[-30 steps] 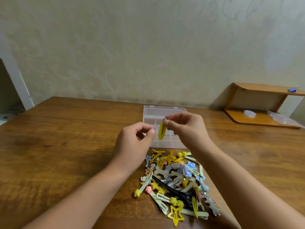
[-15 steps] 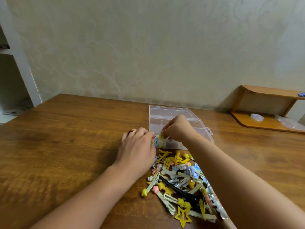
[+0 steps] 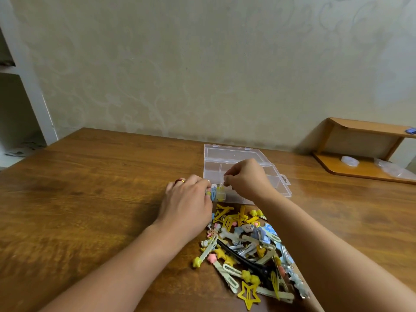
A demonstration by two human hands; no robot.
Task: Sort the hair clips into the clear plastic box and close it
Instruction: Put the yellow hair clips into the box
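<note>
The clear plastic box (image 3: 273,176) sits open on the wooden table (image 3: 90,188), its lid (image 3: 231,153) lying flat behind it. A few yellow and blue clips (image 3: 217,194) show in its near-left compartment. My right hand (image 3: 247,179) hovers over that compartment, fingertips pinching the top of a yellow hair clip lowered into it; the clip is mostly hidden by the box wall. My left hand (image 3: 189,206), wearing a ring, curls its fingers round the box's near-left corner. The pile of hair clips (image 3: 245,246) lies just in front of the box, between my forearms.
A long black clip (image 3: 243,257) and a yellow star clip (image 3: 248,293) lie in the pile. A low wooden shelf (image 3: 360,131) stands at the far right with a tape roll (image 3: 350,161) and a plastic bag (image 3: 391,168). A white shelf unit (image 3: 33,97) is at the left.
My right hand has carried the yellow clip from the air down into the box's near-left compartment. My left hand has dropped from beside the clip to the box's corner.
</note>
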